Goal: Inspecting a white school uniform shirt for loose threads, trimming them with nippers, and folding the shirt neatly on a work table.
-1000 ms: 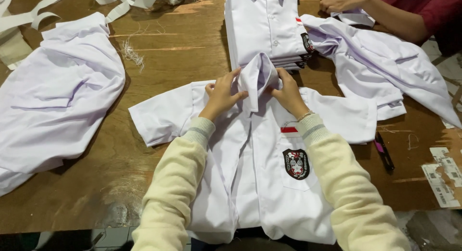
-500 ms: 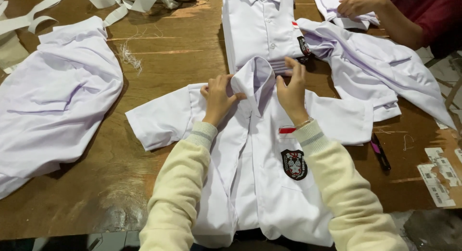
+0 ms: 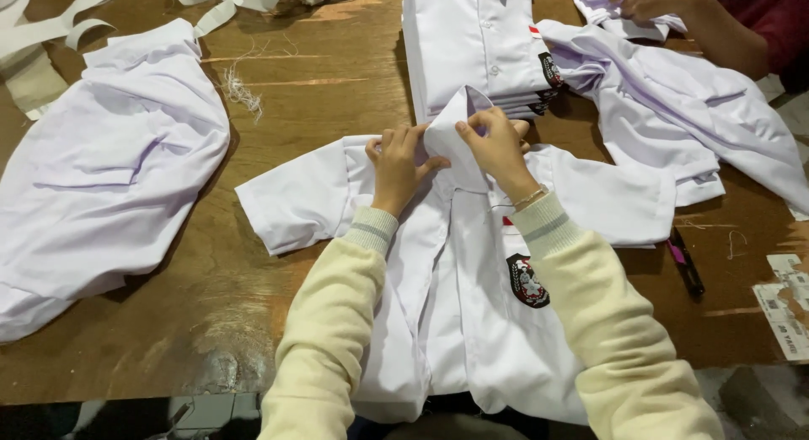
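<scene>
A white short-sleeved shirt with a dark chest badge lies front up on the wooden table. Both my hands, in cream sleeves, are at its collar. My left hand presses and pinches the collar's left side. My right hand grips the collar's right side, lifting its point upward.
A stack of folded white shirts sits just beyond the collar. Loose white shirts lie at the left and right. Another person's hand works at the far right. A dark pen and paper labels lie right.
My hands have shifted closer together on the collar, and the collar point now stands raised between them. The view has moved slightly.
</scene>
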